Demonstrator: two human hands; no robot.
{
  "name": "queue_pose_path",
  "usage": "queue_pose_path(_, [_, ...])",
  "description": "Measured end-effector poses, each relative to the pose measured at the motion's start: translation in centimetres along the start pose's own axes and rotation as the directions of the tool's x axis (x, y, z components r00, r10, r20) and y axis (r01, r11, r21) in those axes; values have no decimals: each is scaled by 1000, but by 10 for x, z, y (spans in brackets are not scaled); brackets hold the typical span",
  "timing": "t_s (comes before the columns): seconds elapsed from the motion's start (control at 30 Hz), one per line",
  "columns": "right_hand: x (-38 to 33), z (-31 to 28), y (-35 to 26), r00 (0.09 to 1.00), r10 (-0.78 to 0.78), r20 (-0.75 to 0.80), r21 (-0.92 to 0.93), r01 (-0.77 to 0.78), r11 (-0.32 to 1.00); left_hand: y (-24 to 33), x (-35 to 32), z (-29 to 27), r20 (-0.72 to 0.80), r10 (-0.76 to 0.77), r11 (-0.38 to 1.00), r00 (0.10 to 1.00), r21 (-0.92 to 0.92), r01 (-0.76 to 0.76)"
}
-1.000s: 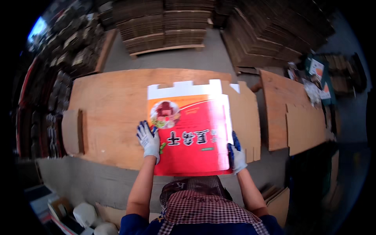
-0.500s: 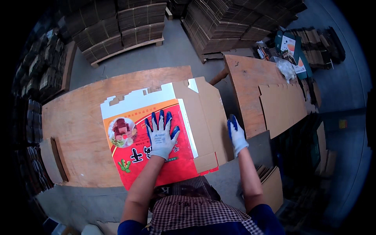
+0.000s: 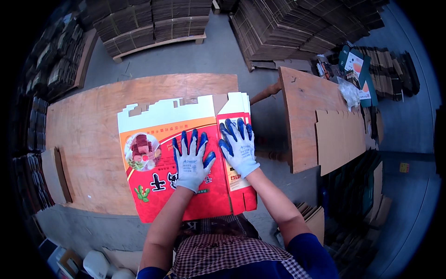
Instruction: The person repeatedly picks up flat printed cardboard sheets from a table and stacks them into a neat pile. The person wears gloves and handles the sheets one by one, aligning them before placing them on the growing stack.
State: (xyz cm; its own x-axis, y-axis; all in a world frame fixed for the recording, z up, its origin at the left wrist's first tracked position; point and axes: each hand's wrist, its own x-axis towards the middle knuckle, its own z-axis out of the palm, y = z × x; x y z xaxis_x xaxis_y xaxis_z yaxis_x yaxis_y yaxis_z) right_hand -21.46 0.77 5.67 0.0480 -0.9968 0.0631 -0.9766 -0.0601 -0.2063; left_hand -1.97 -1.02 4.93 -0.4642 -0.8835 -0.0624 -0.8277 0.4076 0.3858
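A flat printed carton (image 3: pixel 153 204), red and orange with a food picture, lies on the wooden table, its white cut-out tabs along the far edge. My left hand (image 3: pixel 191 162), in a white glove with blue-coated fingers, rests flat on the carton's large face, fingers spread. Beside it, my right hand (image 3: pixel 240 149), gloved alike, lies flat with fingers apart on the narrower red side panel (image 3: pixel 236 195). A crease line runs between the two panels. Neither hand grips anything.
The wooden table (image 3: pixel 88 139) extends to the left. Across a gap on the right is another wooden table (image 3: pixel 299 102) bearing a brown cardboard sheet (image 3: pixel 341 139) and a clear plastic bag (image 3: pixel 348 93). Bundled cardboard stacks (image 3: pixel 181 28) stand on pallets beyond.
My right hand has moved left from beyond the carton's right edge onto its side panel. That side, bare brown before, is folded over and now shows red print. My left hand stays on the carton.
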Motion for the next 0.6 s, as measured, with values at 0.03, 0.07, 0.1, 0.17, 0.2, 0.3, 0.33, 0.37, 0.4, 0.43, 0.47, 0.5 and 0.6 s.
queue_pose_path(0.03, [0,2,-1,1000,-4,-2,-16,4,1000,0,0,0,3,-4,1000,1000,3,4])
queue_pose_path(0.07, [0,4,-2,1000,9,14,-28,-9,1000,0,-1,2,-5,-3,1000,1000,3,3])
queue_pose_path(0.1, [1,5,-3,1000,11,10,-53,-11,999,-1,0,3,-15,-1,1000,1000,3,1])
queue_pose_path(0.17, [2,7,-6,1000,19,3,-102,-18,995,0,1,4,-28,-3,1000,1000,-14,3])
queue_pose_path(0.2, [3,8,-6,1000,27,1,-97,-27,995,0,1,4,-30,-5,1000,1000,-31,4])
queue_pose_path(0.3, [3,10,-8,998,50,28,-132,-46,990,1,12,5,-70,101,983,992,-145,-110])
queue_pose_path(0.33, [3,10,-9,998,41,53,-155,-32,987,3,20,4,-90,152,967,984,-194,-167])
queue_pose_path(0.37, [3,10,-10,997,35,76,-152,-23,988,9,33,6,-176,215,934,961,-249,-255])
queue_pose_path(0.4, [4,14,-14,997,50,64,-163,-39,986,14,44,9,-181,188,943,965,-242,-229])
queue_pose_path(0.43, [3,19,-19,995,77,60,-172,-66,983,17,52,13,-174,165,949,971,-239,-205])
queue_pose_path(0.47, [0,20,-20,996,77,51,-152,-68,986,18,55,16,-175,158,962,972,-196,-191])
queue_pose_path(0.5, [-1,21,-22,995,93,22,-166,-88,982,19,59,16,-180,152,973,972,-147,-180])
queue_pose_path(0.6, [-31,19,-36,993,119,15,-166,-115,979,18,60,25,-172,147,974,974,-145,-172])
